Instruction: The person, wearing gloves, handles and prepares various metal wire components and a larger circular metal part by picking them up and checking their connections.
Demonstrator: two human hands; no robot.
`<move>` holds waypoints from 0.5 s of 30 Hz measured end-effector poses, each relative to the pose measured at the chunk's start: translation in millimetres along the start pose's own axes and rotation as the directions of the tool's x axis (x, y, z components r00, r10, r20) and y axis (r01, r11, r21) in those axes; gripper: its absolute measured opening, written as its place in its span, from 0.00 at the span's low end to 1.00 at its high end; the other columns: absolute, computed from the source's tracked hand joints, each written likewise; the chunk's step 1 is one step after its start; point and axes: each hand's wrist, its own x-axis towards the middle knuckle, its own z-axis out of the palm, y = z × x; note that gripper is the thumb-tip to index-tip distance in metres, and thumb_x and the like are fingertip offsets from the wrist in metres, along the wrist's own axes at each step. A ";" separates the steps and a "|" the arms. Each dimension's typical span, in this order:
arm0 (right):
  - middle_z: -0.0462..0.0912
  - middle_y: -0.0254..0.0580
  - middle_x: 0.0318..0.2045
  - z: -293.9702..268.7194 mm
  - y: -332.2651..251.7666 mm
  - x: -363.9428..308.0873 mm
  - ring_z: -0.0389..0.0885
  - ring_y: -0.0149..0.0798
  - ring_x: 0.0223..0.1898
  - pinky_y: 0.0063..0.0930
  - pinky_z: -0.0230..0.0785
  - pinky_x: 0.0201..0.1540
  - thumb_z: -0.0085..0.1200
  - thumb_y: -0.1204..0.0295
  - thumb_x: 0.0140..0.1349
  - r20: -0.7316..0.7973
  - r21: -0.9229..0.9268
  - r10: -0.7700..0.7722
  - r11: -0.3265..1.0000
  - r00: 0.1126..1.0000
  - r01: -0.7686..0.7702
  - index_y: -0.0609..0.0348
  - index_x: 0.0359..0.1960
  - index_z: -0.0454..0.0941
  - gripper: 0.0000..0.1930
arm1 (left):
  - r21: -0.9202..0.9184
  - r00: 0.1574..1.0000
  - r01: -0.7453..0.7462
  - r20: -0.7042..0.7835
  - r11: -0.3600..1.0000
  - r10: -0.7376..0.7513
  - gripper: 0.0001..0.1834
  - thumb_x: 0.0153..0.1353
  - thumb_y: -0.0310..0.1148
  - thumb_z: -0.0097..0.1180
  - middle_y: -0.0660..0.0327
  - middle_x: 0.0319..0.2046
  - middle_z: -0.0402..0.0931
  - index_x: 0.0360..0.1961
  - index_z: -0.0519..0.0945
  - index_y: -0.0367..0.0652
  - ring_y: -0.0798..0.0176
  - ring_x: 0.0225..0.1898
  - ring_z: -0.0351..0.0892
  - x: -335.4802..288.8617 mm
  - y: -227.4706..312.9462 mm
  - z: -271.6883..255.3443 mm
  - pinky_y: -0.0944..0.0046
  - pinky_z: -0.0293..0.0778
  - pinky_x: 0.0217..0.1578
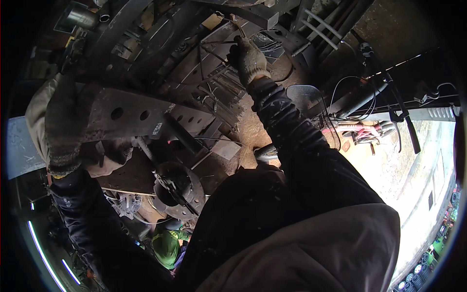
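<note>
My left hand, in a pale knit-cuffed work glove, is at the left end of a grey steel beam with a row of round holes. Deep shadow hides its fingers, so their grip on the beam is unclear. Farther off, my right hand, gloved too, reaches forward with its fingers curled. A thin curved rod sticks up from that fist. Just beyond and to its left lie flat steel pieces and thin bars. A dark round tube stands against the beam's near side.
A round flanged metal part sits below the beam. Right of my arm are a black wire-mesh basket, cables and handlebars. A red bicycle is in bright light. A person in green is at the lower left.
</note>
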 end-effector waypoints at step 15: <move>0.84 0.56 0.31 51.9 18.5 -1.7 0.83 0.52 0.38 0.42 0.71 0.42 0.36 0.47 0.71 0.009 -0.976 -0.783 0.128 0.622 0.176 0.64 0.44 0.80 0.30 | 0.149 0.998 -0.032 -0.057 0.988 0.041 0.20 0.65 0.32 0.59 0.56 0.35 0.80 0.57 0.74 0.40 0.61 0.36 0.81 -0.3 17.4 -2.4 0.61 0.76 0.39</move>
